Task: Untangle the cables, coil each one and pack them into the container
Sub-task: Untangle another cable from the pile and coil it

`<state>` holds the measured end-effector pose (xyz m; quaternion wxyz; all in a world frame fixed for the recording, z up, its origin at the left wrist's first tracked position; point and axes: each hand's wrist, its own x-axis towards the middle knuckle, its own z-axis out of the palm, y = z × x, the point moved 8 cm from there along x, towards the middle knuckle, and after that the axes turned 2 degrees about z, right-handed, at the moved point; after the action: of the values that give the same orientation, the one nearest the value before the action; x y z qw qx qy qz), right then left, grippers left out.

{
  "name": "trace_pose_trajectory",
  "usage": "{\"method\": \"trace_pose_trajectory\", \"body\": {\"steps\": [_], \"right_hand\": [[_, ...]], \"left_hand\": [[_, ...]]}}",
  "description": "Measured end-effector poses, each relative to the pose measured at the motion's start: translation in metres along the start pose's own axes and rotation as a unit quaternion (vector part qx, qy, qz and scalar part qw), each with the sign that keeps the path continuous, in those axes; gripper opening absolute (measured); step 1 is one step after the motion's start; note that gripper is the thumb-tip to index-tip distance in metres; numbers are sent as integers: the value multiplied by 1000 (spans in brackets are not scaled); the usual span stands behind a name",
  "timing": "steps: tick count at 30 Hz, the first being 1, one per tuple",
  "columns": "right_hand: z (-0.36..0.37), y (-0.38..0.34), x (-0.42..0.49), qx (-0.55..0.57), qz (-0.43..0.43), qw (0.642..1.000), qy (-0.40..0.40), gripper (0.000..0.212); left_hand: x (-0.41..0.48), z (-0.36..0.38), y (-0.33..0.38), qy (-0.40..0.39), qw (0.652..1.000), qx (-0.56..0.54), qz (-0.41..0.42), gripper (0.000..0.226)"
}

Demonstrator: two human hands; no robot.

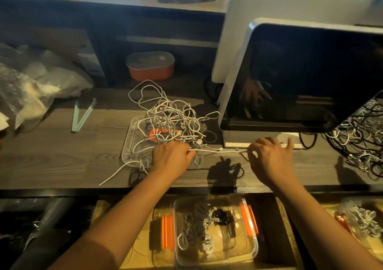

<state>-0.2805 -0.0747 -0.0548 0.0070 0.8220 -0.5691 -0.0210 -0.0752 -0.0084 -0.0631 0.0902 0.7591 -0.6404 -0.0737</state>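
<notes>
- Now the right hand (269,159) pinches a white cable (217,150) between thumb and forefinger, its other fingers spread and lifted.
- Fingers of the left hand (172,157) curl down over the same cable where it leaves the tangle (170,118); how firmly they grip I cannot tell.
- Between the hands the cable runs nearly taut, just above the desk (51,155).
- To do this step well, probably hold the left hand as the anchor and draw the cable sideways slowly, stopping when a loop snags rather than tugging, since hard pulls likely tighten knots.
- Feeding the free end back through crossings should work better than dragging the whole heap.
- Most of the tangle lies on a clear tray (127,147), with loops spilling over its far and near edges.
- Rightward room is tight: the monitor (300,78) base is just beyond the right hand, with another heap (360,141) past it.
- Leftward the desk offers more room.
- Below the desk's near edge sits the container (251,249), open, already holding some cables.
</notes>
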Motion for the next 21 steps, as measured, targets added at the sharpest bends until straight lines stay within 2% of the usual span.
{"method": "trace_pose_trajectory", "body": {"steps": [2, 4, 5, 7, 8, 10, 12, 15, 18, 20, 21], "right_hand": [[7, 5, -1, -72, 30, 995, -55, 40], [15, -6, -1, -91, 4, 991, -93, 60], [18, -15, -1, -75, -14, 992, -100, 62], [18, -37, -3, 18, -35, 995, -87, 50], [16, -44, -4, 103, -35, 991, -75, 38], [16, -50, -5, 290, -6, 954, -69, 23], [12, -47, -6, 371, 20, 927, -42, 19], [-2, -41, -4, 366, 7, 930, 3, 14], [-13, -39, -1, 370, -9, 929, 27, 14], [-11, -34, 1, 361, 4, 932, 19, 15], [-6, -33, 2, 351, 16, 936, 3, 16]], "left_hand": [[0, -3, 9, 0, 1000, -11, 12, 38], [-1, -11, 18, 22, 998, -46, 25, 38], [-2, -14, 22, 33, 997, -69, 32, 38], [-4, -21, 32, 51, 991, -116, 49, 34], [-5, -24, 38, 60, 986, -144, 59, 32], [-7, -29, 45, 77, 975, -197, 74, 28], [-6, -28, 42, 69, 972, -215, 64, 23], [-2, -3, 20, -50, 973, -223, 0, 17], [-6, 25, 9, -198, 943, -267, -33, 22], [-10, 29, 14, -239, 897, -369, -40, 31], [-12, 25, 21, -235, 849, -470, -46, 35]]}}
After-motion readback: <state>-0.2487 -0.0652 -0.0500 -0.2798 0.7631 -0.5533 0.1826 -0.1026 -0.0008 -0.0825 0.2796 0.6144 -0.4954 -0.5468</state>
